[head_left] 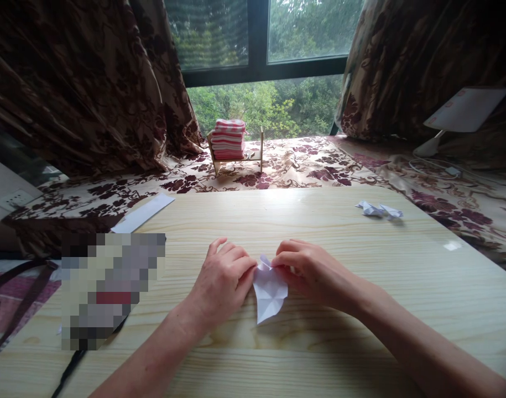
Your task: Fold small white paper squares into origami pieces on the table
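A small creased sheet of white paper (271,293) is held over the wooden table (339,354), its top edge curling up and its lower corner pointing toward me. My left hand (228,276) pinches the paper's upper left edge between thumb and forefinger. On the other side, my right hand (304,271) grips the upper right edge, with its fingers bent and partly hiding one another. Folded white paper pieces (379,210) lie at the table's far right.
At the far left of the table lies a flat white paper strip (144,213). A pixelated object (111,290) with a black cord sits left of my arm. Beyond the table are a small rack of folded striped cloths (229,139) and a white lamp (464,110).
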`<state>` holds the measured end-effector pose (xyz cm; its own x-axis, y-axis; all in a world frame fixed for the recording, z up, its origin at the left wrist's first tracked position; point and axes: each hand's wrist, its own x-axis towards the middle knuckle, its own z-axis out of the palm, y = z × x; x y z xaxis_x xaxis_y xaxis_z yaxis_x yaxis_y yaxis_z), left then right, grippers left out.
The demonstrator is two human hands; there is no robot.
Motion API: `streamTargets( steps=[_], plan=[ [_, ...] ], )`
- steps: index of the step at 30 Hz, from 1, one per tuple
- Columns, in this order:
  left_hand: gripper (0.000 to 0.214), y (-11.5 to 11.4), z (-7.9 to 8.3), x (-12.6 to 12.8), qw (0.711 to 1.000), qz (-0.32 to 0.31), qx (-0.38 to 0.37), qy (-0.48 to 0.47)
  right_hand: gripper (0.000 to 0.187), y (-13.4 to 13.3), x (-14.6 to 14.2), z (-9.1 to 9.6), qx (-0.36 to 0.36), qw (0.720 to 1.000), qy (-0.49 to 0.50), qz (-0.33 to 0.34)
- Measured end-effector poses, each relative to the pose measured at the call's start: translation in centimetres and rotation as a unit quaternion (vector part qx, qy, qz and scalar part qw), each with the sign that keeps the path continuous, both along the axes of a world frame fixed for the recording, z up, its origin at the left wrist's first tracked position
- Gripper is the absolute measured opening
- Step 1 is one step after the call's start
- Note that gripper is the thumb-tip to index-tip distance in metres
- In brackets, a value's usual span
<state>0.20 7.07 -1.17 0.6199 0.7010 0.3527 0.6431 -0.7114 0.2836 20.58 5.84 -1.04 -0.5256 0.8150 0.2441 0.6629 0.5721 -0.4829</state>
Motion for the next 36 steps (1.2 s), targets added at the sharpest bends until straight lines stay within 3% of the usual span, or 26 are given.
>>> streamTargets(
  steps=[4, 11, 22, 36],
  plan=[
    [0.005, 0.0, -0.2, 0.1, 1.000, -0.001, 0.005, -0.015, 0.016, 0.0, 0.0, -0.2, 0.005, 1.000, 0.001, -0.003],
    [0.014, 0.0, -0.5, 0.4, 1.000, 0.008, 0.023, -0.017, 0.016, 0.1, -0.1, -0.6, -0.010, 1.000, 0.020, -0.013],
    [0.016, -0.7, -0.5, 0.9, 0.999, 0.036, 0.019, -0.002, 0.021, 0.0, 0.3, 0.0, -0.025, 0.999, 0.017, 0.035],
    [0.020, -1.1, -0.1, 0.5, 0.998, -0.027, 0.043, 0.022, 0.023, 0.0, 0.2, 0.4, -0.049, 0.998, 0.020, 0.030]
  ],
)
